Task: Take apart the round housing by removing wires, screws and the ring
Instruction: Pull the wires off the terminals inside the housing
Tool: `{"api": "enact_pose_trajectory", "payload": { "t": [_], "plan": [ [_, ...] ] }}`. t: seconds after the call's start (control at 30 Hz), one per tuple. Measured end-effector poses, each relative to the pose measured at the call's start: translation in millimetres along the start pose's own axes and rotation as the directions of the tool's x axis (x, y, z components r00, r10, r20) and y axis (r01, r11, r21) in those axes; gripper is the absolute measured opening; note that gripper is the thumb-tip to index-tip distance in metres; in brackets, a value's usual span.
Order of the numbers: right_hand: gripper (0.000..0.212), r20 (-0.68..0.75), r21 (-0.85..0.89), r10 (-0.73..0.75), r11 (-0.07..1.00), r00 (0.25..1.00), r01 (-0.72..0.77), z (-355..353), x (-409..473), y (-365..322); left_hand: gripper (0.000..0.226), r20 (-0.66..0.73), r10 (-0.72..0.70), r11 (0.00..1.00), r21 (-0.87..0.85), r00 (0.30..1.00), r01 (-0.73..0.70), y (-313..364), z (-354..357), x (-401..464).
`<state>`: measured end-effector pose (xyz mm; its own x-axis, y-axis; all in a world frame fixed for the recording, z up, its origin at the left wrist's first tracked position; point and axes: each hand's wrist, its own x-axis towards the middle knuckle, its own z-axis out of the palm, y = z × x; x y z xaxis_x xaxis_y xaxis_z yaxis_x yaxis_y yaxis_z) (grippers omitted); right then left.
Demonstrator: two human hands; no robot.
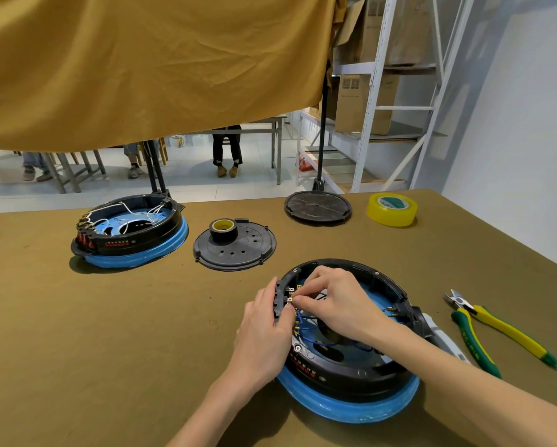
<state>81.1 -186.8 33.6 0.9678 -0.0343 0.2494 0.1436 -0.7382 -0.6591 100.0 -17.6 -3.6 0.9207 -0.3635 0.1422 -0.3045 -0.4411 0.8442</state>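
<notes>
While the round housing [351,366] is steadied near the pliers [496,330] by the left hand [264,333] gripping its stiff rim, a thin, bendy wire [299,317] is pinched by the right hand [341,301].

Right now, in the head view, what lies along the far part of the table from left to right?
Open housing with white wires → perforated black cover with the black tape roll on it → second black cover → yellow tape roll.
</notes>
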Motion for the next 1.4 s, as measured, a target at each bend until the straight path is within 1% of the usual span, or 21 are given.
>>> {"api": "enact_pose_trajectory", "payload": {
  "t": [0.13,0.23,0.3,0.43,0.5,0.57,0.63,0.73,0.87,0.97,1.03,1.13,1.23,1.4],
  "plan": [
    [0.005,-0.025,0.030,0.005,1.000,1.000,-0.004,-0.4,-2.0,1.8,0.060,0.005,0.003,1.000,-0.008,1.000,-0.003,-2.6,0.9,0.2],
    [0.009,-0.046,0.046,0.028,0.999,0.999,-0.026,-1.7,-1.4,0.8,0.059,-0.001,0.008,1.000,-0.024,1.000,-0.009,-4.7,1.7,0.1],
    [0.008,-0.048,0.063,0.007,0.998,0.999,-0.004,-1.1,-3.1,0.2,0.058,0.003,0.020,0.999,-0.033,1.000,-0.020,-7.4,1.0,-0.8],
    [0.010,-0.063,0.035,-0.055,0.998,0.997,0.057,-4.2,-6.7,-2.9,0.066,0.025,0.051,0.997,-0.065,0.998,-0.049,-16.1,-3.0,-3.3],
    [0.008,-0.066,0.008,-0.109,0.994,0.992,0.110,-7.4,-6.5,-5.2,0.061,0.030,0.053,0.996,-0.075,0.998,-0.051,-19.8,-3.3,-3.4],
    [0.003,0.023,-0.010,-0.101,0.995,0.995,0.101,-9.4,-7.7,-6.7,0.054,0.028,0.057,0.994,-0.093,0.998,-0.054,-21.5,-2.8,-2.9],
    [0.006,0.127,-0.036,-0.056,0.998,0.990,0.061,-7.5,-10.3,-6.6,0.054,0.032,0.058,0.992,-0.111,0.998,-0.054,-22.3,-2.8,-2.4],
    [0.008,0.145,-0.057,-0.025,0.998,0.989,0.034,-5.2,-7.4,-9.1,0.063,0.050,0.068,0.992,-0.107,0.996,-0.062,-21.9,-4.9,-2.6],
    [0.012,0.208,-0.089,-0.015,0.995,0.978,0.034,-8.6,0.6,-13.6,0.065,0.055,0.095,0.992,-0.089,0.994,-0.090,-24.1,-6.0,-2.0],
    [0.014,0.163,-0.106,-0.049,0.992,0.985,0.066,-3.7,-5.5,-10.6,0.072,0.053,0.109,0.993,-0.057,0.993,-0.106,-24.7,-5.4,-1.1],
    [0.014,0.140,-0.065,-0.044,0.996,0.989,0.053,-2.9,-7.6,-8.4,0.077,0.064,0.102,0.994,-0.040,0.993,-0.100,-24.3,-5.1,-0.9],
    [0.013,0.141,-0.004,-0.042,0.999,0.989,0.043,-3.2,-6.5,-6.6,0.073,0.079,0.086,0.996,-0.035,0.993,-0.084,-23.2,-5.1,-0.7],
    [0.013,0.105,-0.012,-0.063,0.998,0.992,0.064,-0.4,-10.0,-3.7,0.068,0.065,0.091,0.996,0.000,0.994,-0.092,-22.0,-4.2,-1.2],
    [0.013,0.090,0.009,-0.039,0.999,0.995,0.038,-0.5,-12.1,-2.7,0.069,0.061,0.089,0.996,0.024,0.994,-0.091,-22.2,-2.0,-0.8]
  ]
}}
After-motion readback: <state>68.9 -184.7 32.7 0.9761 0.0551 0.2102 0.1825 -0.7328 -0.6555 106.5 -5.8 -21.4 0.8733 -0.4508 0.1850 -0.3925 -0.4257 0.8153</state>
